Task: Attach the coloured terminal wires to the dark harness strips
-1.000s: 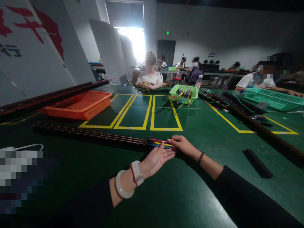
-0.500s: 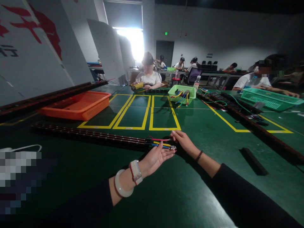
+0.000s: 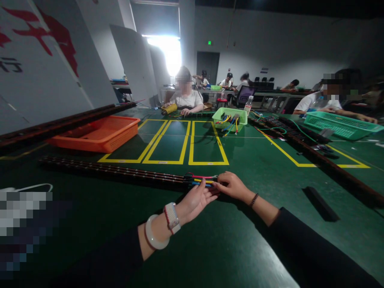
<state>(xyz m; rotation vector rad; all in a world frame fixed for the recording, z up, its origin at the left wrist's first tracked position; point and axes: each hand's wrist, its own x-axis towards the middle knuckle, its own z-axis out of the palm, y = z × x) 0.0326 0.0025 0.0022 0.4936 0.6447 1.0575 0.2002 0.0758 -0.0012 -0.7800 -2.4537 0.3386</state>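
Observation:
A long dark strip assembly (image 3: 120, 170) with thin rods along it lies across the green table. From its right end come a red wire (image 3: 201, 177), a yellow wire (image 3: 204, 181) and blue wires, some with metal lugs at their tips. My left hand (image 3: 196, 201) is palm up beneath the yellow and blue wires, thumb resting over them and fingers extended under them. Thumb and fingers of my right hand (image 3: 235, 186) are pinched at the wire tips, touching my left fingertips. The tips themselves are mostly hidden behind those fingers.
An orange tray (image 3: 132, 130) is at the left, with another long dark strip (image 3: 69, 120) over it. Ahead stands a light green basket (image 3: 229, 125) of wires. A black bar (image 3: 321, 203) lies at right, beyond it a long strip (image 3: 336, 168) and green basket (image 3: 342, 127). Co-workers sit opposite.
My right hand has come down and slightly left, from beside the red wire's tip to the yellow and blue wire tips. My left hand has stayed nearly still.

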